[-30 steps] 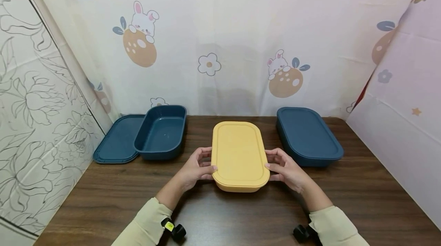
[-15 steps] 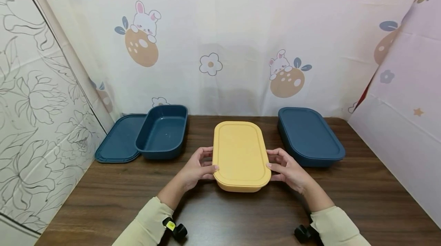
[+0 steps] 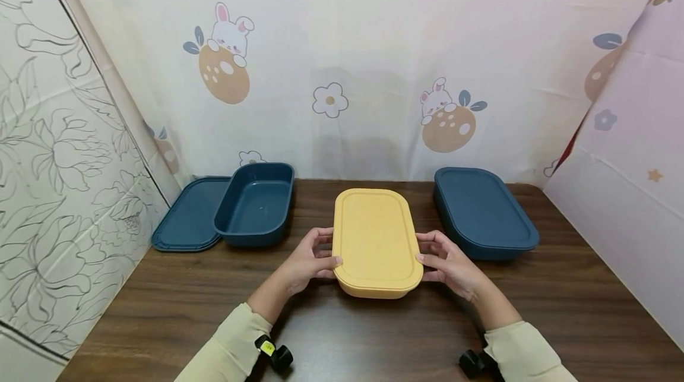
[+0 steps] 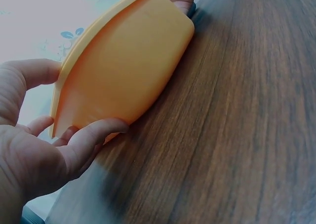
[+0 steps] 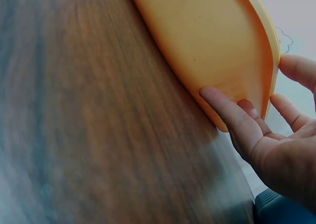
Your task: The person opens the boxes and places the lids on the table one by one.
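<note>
The yellow box stands with its lid on in the middle of the table, between an open blue box and a closed blue box. It looks light, stiff and smooth (probably a little slippery), so the long sides under the rim seem the best place to hold. The left hand and right hand grip these sides, fingers curled and a little apart, thumbs at the lid edge.
</note>
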`<state>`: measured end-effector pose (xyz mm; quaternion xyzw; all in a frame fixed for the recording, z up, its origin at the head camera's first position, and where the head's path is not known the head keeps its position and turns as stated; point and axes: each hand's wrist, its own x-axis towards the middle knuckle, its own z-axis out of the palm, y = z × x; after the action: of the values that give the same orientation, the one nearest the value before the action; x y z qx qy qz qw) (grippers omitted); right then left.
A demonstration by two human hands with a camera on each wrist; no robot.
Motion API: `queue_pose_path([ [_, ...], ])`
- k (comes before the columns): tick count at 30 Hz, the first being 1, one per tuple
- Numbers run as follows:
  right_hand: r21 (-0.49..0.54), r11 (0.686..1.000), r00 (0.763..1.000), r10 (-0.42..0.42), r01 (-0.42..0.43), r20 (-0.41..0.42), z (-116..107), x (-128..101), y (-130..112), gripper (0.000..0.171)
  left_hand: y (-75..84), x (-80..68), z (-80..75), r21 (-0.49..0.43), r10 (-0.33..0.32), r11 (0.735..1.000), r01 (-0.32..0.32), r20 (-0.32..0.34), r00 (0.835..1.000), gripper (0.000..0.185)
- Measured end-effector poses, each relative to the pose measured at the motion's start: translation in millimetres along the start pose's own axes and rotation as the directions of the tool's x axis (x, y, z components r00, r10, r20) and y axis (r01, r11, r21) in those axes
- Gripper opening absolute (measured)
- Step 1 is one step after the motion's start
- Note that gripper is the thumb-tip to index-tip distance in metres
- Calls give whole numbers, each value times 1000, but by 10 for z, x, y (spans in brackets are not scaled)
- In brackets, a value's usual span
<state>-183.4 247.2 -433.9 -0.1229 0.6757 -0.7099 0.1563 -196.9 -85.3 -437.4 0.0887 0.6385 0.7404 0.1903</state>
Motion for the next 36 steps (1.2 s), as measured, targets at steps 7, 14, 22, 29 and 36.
queue_pose_path([
  [7, -6, 1000, 1000, 9, -9, 6, -24, -45, -18, 45, 3, -24, 32, -1, 1, 1000, -1, 24, 1000, 67],
  [14, -25, 999, 1000, 24, -24, -8, -95, -87, 1, 44, 0, -11, 92, 3, -5, 1000, 4, 28, 1000, 67],
  [22, -34, 999, 1000, 17, -17, -22, -174, -152, 17, 45, -12, 33, 160, -6, -15, 1000, 15, 36, 999, 67],
  [29, -27, 999, 999, 20, -21, -28, -211, -195, -1, 43, -22, 67, 216, -11, -14, 1000, 15, 37, 999, 67],
  [36, -18, 1000, 1000, 12, -13, -27, -244, -228, -5, 43, -28, 93, 252, -9, -18, 1000, 18, 32, 999, 66],
])
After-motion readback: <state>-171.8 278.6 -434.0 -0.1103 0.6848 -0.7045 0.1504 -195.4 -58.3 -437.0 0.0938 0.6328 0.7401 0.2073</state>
